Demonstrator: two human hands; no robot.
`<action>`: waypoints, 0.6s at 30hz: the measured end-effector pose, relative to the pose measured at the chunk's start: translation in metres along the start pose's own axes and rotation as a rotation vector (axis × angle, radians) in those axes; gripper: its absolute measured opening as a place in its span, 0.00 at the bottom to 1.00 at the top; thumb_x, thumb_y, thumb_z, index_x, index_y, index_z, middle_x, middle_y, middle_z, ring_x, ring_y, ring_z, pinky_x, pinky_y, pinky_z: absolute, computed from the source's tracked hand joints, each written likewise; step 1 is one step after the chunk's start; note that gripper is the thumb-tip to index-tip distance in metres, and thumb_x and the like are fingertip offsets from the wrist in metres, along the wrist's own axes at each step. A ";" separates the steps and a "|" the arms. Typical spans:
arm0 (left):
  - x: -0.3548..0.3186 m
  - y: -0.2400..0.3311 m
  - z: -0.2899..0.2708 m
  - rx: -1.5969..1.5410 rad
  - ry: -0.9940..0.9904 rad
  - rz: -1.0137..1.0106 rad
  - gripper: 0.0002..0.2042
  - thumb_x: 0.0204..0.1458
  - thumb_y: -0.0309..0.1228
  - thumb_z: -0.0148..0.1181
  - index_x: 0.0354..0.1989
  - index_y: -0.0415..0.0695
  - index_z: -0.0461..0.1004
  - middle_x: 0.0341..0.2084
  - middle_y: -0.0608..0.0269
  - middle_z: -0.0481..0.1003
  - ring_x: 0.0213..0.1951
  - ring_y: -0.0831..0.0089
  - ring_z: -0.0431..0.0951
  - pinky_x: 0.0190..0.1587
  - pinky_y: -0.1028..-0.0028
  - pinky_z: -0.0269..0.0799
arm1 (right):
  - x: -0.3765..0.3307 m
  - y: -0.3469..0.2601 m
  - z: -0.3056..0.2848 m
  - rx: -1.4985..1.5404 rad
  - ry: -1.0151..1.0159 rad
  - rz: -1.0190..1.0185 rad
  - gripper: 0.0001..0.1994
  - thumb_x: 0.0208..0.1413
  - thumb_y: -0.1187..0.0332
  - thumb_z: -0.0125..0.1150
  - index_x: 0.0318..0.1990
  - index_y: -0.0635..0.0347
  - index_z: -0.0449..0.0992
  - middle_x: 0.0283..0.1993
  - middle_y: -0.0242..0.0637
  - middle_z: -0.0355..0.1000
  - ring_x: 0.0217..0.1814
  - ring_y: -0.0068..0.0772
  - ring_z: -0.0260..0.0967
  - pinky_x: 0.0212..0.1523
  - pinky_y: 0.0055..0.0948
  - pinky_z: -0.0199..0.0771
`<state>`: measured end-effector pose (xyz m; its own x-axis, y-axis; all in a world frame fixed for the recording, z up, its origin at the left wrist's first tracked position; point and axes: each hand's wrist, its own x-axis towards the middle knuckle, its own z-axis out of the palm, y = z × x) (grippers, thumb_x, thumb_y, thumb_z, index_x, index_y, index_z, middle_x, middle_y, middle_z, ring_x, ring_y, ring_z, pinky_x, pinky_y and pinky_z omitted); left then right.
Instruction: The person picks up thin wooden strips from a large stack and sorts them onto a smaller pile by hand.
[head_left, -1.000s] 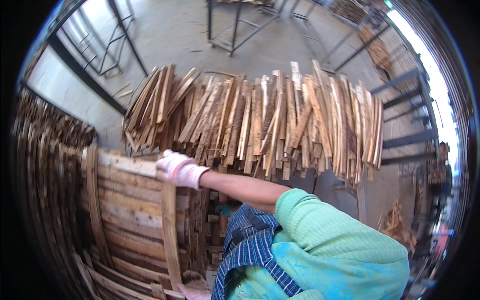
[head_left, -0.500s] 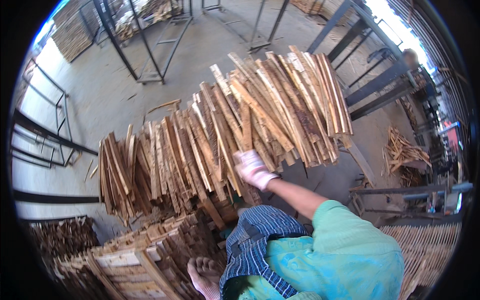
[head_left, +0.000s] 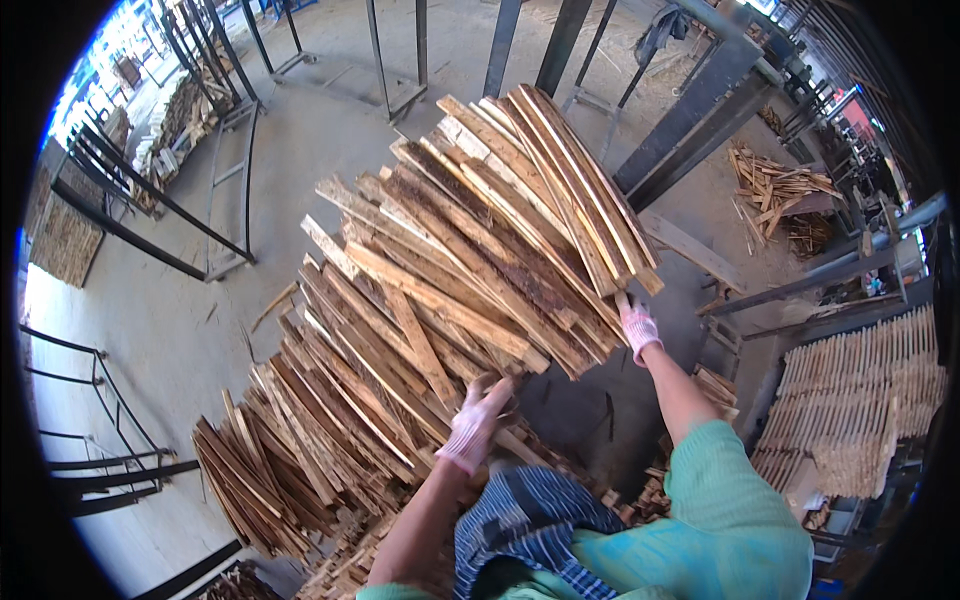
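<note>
The strips [head_left: 470, 250] lay in a long, loose row in front of the person, running from lower left to upper right across the middle of the view. They were narrow, rough-sawn lengths of wood, pale tan to dark reddish brown, some with bark-like dark faces, heaped several deep with uneven ends. Most lay roughly side by side, slanting down toward the person; a short strip [head_left: 418, 345] crossed its neighbours at another angle. At the upper right the strips sat closer and more nearly parallel. The right grip [head_left: 639, 328], in a pink-and-white glove, was at the near ends of that part, its fingers reaching up against the wood; whether they pinched a strip could not be told. The left grip [head_left: 480, 422], gloved alike with dark fingers, was at the near ends farther left, fingers loosely bent; whether it held anything could not be told either. Below them were the person's striped apron [head_left: 530, 505] and green sleeve [head_left: 715, 470]. Right of the row were a plank [head_left: 695, 252], a scrap heap [head_left: 775, 185] and neatly layered pale sticks [head_left: 850, 390]. Dark metal frames [head_left: 228, 195] stood on the grey floor [head_left: 330, 130] beyond, and a loose stick [head_left: 275, 304] lay left of the row.
</note>
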<state>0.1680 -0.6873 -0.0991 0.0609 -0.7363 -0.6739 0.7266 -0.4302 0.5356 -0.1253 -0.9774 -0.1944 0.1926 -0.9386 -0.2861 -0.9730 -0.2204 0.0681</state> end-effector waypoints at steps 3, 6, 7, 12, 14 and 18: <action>0.073 0.040 0.044 0.325 0.095 -0.050 0.53 0.54 0.54 0.66 0.77 0.45 0.35 0.61 0.44 0.65 0.56 0.55 0.74 0.49 0.58 0.78 | 0.004 -0.006 -0.002 0.168 0.112 0.036 0.21 0.69 0.53 0.40 0.65 0.43 0.67 0.65 0.43 0.67 0.64 0.58 0.65 0.58 0.64 0.67; 0.128 0.046 0.082 0.285 0.228 -0.059 0.60 0.50 0.58 0.68 0.77 0.47 0.28 0.68 0.42 0.59 0.63 0.51 0.67 0.57 0.56 0.72 | -0.021 -0.019 -0.014 0.599 0.189 0.096 0.24 0.68 0.44 0.45 0.55 0.54 0.73 0.50 0.52 0.75 0.50 0.60 0.72 0.52 0.53 0.70; 0.155 0.039 0.080 0.241 0.332 -0.082 0.65 0.47 0.60 0.70 0.77 0.48 0.22 0.71 0.42 0.54 0.66 0.49 0.64 0.57 0.51 0.73 | -0.035 -0.043 -0.025 0.662 0.191 0.035 0.24 0.68 0.44 0.48 0.52 0.56 0.73 0.47 0.53 0.75 0.48 0.61 0.72 0.50 0.52 0.70; 0.131 0.043 0.069 -0.092 0.209 0.021 0.63 0.46 0.46 0.77 0.76 0.49 0.27 0.64 0.51 0.64 0.59 0.57 0.71 0.56 0.55 0.74 | -0.112 -0.083 -0.010 0.751 0.203 -0.042 0.25 0.64 0.45 0.58 0.45 0.63 0.72 0.42 0.55 0.73 0.48 0.61 0.70 0.49 0.51 0.69; 0.144 0.032 0.046 -0.169 0.152 -0.015 0.61 0.46 0.46 0.76 0.76 0.52 0.28 0.63 0.52 0.65 0.59 0.55 0.72 0.57 0.55 0.74 | -0.124 -0.091 -0.003 0.669 0.227 -0.075 0.26 0.62 0.44 0.59 0.45 0.64 0.73 0.44 0.57 0.73 0.51 0.61 0.69 0.53 0.49 0.69; 0.150 0.029 0.019 -0.112 0.074 -0.005 0.62 0.47 0.48 0.75 0.76 0.46 0.27 0.65 0.51 0.64 0.60 0.57 0.71 0.58 0.58 0.74 | -0.108 -0.097 -0.055 0.260 0.068 -0.252 0.32 0.57 0.37 0.58 0.57 0.54 0.74 0.54 0.60 0.70 0.55 0.67 0.67 0.57 0.56 0.67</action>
<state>0.1850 -0.8195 -0.1751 0.1047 -0.6919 -0.7143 0.7984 -0.3698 0.4752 -0.0444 -0.8690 -0.1177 0.4301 -0.8809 -0.1978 -0.8919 -0.3806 -0.2443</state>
